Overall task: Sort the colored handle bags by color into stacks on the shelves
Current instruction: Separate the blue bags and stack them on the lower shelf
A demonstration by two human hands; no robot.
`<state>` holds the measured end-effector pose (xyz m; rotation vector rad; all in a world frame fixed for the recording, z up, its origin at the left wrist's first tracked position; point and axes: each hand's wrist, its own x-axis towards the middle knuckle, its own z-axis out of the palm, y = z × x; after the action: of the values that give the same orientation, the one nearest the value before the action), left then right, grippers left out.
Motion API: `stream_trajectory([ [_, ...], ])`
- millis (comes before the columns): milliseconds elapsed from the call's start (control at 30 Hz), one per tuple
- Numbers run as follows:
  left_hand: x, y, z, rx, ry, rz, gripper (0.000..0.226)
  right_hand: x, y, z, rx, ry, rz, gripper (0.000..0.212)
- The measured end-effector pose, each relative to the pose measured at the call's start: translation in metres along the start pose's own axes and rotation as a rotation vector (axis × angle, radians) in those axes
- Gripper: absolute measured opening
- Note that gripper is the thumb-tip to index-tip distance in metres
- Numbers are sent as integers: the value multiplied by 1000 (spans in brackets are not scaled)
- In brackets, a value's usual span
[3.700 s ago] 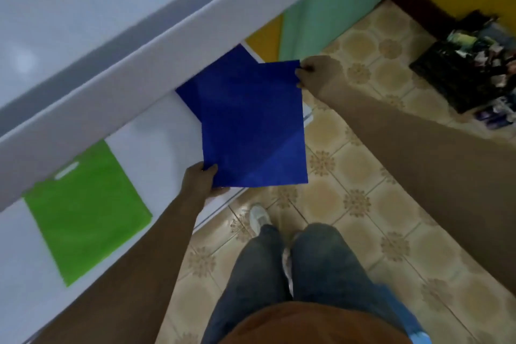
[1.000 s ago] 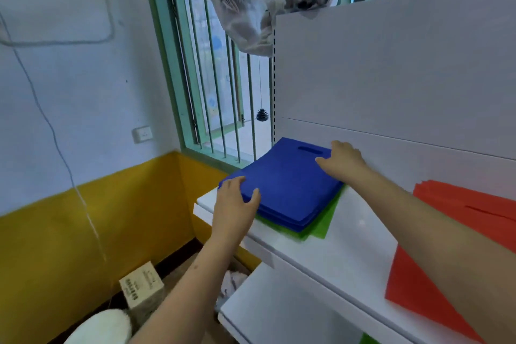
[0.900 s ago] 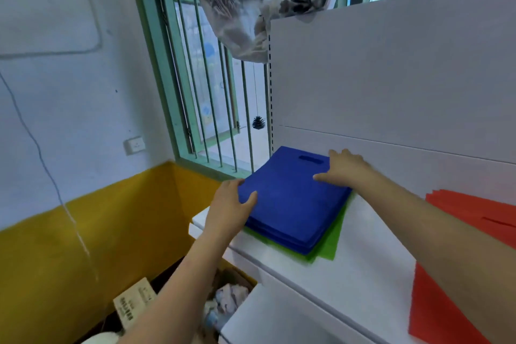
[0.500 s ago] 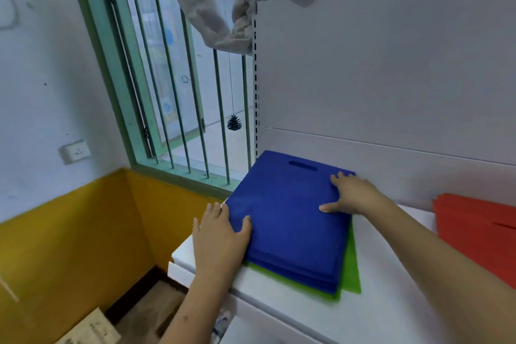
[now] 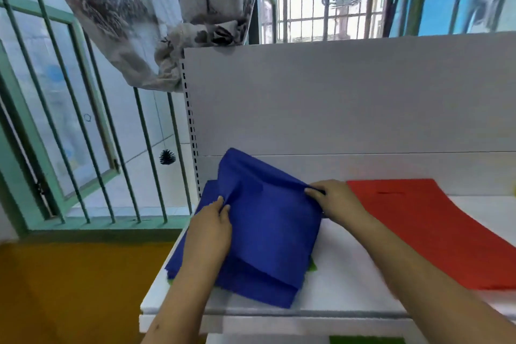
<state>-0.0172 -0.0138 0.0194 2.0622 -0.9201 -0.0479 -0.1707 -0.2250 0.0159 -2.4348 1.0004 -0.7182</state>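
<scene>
On the shelf (image 5: 349,268), both hands pinch the top blue bags (image 5: 268,220); lift them evenly to free the green bag (image 5: 312,267) beneath.

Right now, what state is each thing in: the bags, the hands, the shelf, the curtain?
Blue bags: stacked on the shelf, top layers lifted and rumpled at the back.
Green bag: under the blue stack, only a corner showing.
Red bags: lying flat, handle slot visible.
Left hand: gripping a fold of blue bag.
Right hand: pinching the blue bags' right edge.
Shelf: holding the blue and red piles apart.
Curtain: bunched, draped over the back panel's corner.
</scene>
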Motion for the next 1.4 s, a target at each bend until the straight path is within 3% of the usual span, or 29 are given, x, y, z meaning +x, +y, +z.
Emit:
stream_trajectory([
  [100,-9,20,6,-250,-42,115,42,-34,0,-39,-4,109,19,32],
  [200,-27,44,25,-530,-181,148,42,-76,11,-83,-1,264,57,27],
  [333,-73,83,58,-762,-420,154,43,-149,53,-146,213,626,261,21],
  [467,-127,125,100,-809,-586,214,46,-224,112,-196,436,882,450,6],
  [633,-191,190,171,-779,-743,265,47,-305,186,-244,424,1067,689,48],
  [800,-255,253,260,-660,-907,233,56,-383,263,-300,616,1240,808,51],
  [900,-291,277,319,-507,-1089,203,58,-429,316,-321,613,1290,927,57],
  [967,-316,286,359,-416,-1213,203,34,-457,353,-327,651,1302,987,55],
  [1033,-339,290,398,-368,-1282,168,16,-480,387,-325,661,1258,1030,26],
  [1100,-358,288,436,-342,-1289,84,15,-497,419,-315,634,1224,1095,6],
  [1233,-373,274,504,-328,-1313,-102,20,-511,487,-290,538,1109,1207,16],
  [1400,-357,242,592,-295,-1320,-277,21,-498,570,-239,509,825,1321,19],
])
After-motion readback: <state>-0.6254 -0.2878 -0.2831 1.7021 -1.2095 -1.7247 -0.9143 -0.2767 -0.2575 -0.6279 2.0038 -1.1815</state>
